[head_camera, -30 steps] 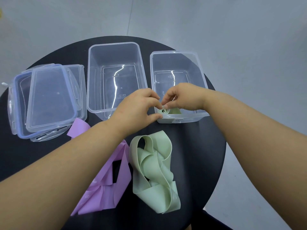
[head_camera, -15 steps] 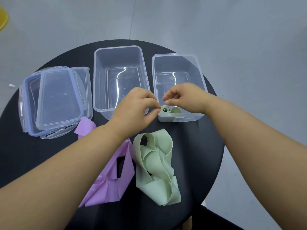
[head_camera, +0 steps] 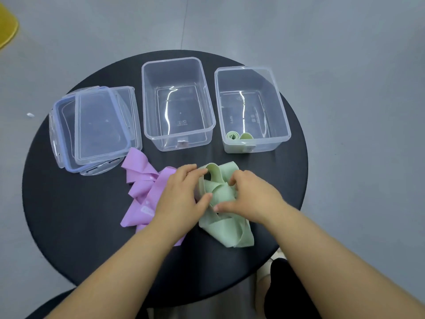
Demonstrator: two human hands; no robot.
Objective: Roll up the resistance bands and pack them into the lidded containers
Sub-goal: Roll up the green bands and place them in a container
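Nearest to the camera, two bare forearms are stretched over the round black worktop (head_camera: 69, 215). Both hands are laid on the loose green band (head_camera: 226, 231), which lies crumpled in the front middle of the worktop. The left hand (head_camera: 181, 194) is placed on the left side of this band. Its fingers (head_camera: 195, 172) are curled over the upper loop and its thumb is pressed against a fold, so the band is held between them. The right hand (head_camera: 250, 196) is placed on the right side. Its fingers (head_camera: 236, 178) are bent over a fold and its thumb is pressed on the band from below, so a grip is seen here too.

Just left of the left hand, a purple band (head_camera: 142, 180) is spread out unrolled, partly covered by the left wrist.

Farther back, three groups of clear plastic are set in a row. At the left, the lids (head_camera: 99, 125) are stacked. In the middle, an open container (head_camera: 165, 143) is standing. At the right, a second open container (head_camera: 264, 146) holds a rolled green band (head_camera: 232, 136), standing on edge in its front left corner.

Beyond the worktop, a grey floor (head_camera: 345, 42) is seen.
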